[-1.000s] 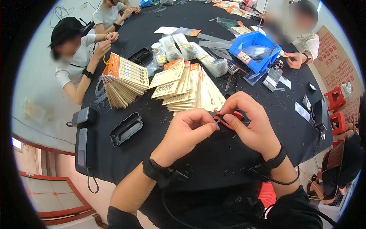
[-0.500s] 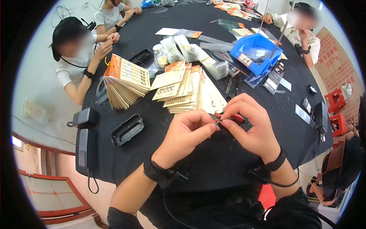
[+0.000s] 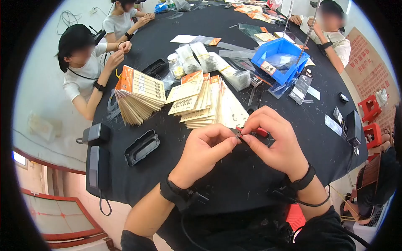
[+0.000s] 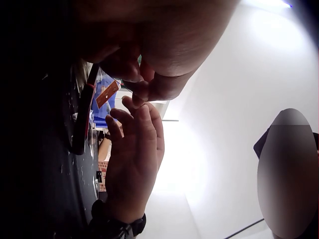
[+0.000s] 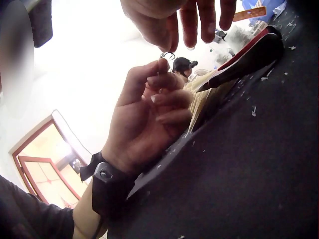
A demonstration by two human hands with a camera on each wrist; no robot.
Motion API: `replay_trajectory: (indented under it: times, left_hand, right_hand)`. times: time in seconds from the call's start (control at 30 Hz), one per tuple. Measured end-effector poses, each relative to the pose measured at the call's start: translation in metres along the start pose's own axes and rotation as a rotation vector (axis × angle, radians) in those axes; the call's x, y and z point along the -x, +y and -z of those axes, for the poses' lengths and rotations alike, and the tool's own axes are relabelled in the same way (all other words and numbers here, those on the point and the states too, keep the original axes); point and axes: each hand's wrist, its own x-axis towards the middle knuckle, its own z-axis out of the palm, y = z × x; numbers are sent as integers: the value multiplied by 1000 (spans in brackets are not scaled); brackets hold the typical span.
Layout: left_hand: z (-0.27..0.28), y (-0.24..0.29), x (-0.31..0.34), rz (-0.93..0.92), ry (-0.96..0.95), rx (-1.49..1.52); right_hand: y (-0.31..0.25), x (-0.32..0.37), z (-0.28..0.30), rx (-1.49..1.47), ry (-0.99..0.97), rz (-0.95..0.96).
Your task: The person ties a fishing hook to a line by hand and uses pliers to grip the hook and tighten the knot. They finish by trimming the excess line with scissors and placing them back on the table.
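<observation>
The left hand, at the lower centre of the head view, pinches a small dark hook between thumb and curled index finger. Facing it, the right hand has its thumb and index fingertips together at the same hook, its other fingers loosely bent. In the right wrist view the hook's bends stick up from the left fingertips, just under the right hand. Red-and-black pliers lie on the black cloth beyond the hands; in the head view the right fingers partly cover their red handles.
Behind the hands stand fanned stacks of hook cards. Farther back are bundled clear packets, a jar and a blue bin. A black tray lies at left. Other people sit around the table.
Both hands stay nearly in place with fingertips together. Less of the red handles shows between the right fingers. The person at far right has drawn a hand back from beside the blue bin.
</observation>
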Motion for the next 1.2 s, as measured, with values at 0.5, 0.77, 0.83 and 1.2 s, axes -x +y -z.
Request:
replay_trajectory:
  times: [0.5,0.77,0.83,1.2]
  left_hand:
    - [0,-1,-1,35,-8,-63]
    - [2,0,-2,55,-47,-82]
    - [3,-2,-2,46,-51,-82]
    - [3,0,-1,39,-29,3]
  right_hand:
    - [3,1,-1,62,20,29]
    - [7,1,-2,99,30,84]
    - [8,1,-1,113,30,85]
    - [7,1,-2,108,27,129]
